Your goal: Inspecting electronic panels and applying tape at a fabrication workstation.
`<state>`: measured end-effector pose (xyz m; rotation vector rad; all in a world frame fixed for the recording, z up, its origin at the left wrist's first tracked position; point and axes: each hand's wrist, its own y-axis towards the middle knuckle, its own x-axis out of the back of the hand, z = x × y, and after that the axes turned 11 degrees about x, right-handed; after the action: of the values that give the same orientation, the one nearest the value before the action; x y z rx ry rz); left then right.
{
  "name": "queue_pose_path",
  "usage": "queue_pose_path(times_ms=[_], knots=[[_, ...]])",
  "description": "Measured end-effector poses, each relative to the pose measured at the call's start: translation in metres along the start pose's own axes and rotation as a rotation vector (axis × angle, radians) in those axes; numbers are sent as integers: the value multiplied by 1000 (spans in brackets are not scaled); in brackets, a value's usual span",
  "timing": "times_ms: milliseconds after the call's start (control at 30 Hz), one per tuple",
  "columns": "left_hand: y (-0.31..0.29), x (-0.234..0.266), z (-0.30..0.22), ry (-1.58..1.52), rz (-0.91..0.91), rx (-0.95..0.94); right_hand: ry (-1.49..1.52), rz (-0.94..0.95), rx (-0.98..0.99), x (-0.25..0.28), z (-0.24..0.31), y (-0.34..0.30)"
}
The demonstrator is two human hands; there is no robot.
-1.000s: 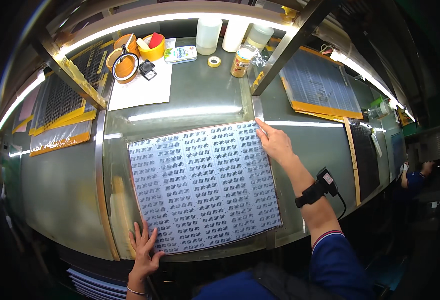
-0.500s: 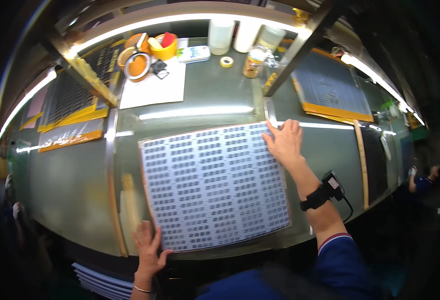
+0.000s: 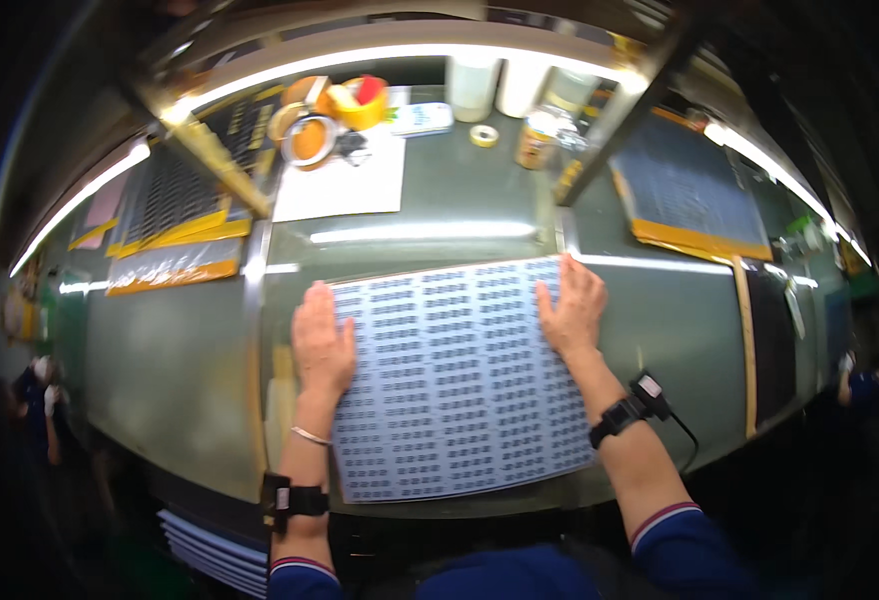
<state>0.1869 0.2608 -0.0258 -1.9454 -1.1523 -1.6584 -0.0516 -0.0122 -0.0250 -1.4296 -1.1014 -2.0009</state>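
A large pale blue sheet or panel point(image 3: 460, 390), printed with rows of small dark marks, lies on the green-grey worktop in front of me. My left hand point(image 3: 322, 340) rests along its upper left edge, fingers stretched out and thumb toward the print. At the upper right corner my right hand point(image 3: 575, 305) touches the edge, its fingers extended and thumb over the printed face. Both hands look open against the sheet's sides. A black strap with a small box point(image 3: 635, 408) and cable is on my right wrist; another strap point(image 3: 295, 500) is on my left forearm.
Behind the sheet lie white paper point(image 3: 345, 185), a magnifier point(image 3: 310, 140), tape rolls point(image 3: 363, 105), bottles point(image 3: 473, 88) and a can point(image 3: 536, 140). Metal posts point(image 3: 585, 155) stand either side. Orange-edged screens point(image 3: 695, 185) lie right. Stacked panels point(image 3: 215, 555) sit below left.
My left hand has moved from the sheet's lower left corner up to its upper left edge. The right hand stays near the upper right corner. The whole view has shifted slightly.
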Motion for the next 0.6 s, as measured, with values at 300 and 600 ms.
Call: queue_pose_path(times_ms=[300,600], knots=[[15,-10,40,-89,-81,23,418,359,248,73,-43,-106],[8,-42,50,-67,-21,0,488,446,114,117,-62,-189]])
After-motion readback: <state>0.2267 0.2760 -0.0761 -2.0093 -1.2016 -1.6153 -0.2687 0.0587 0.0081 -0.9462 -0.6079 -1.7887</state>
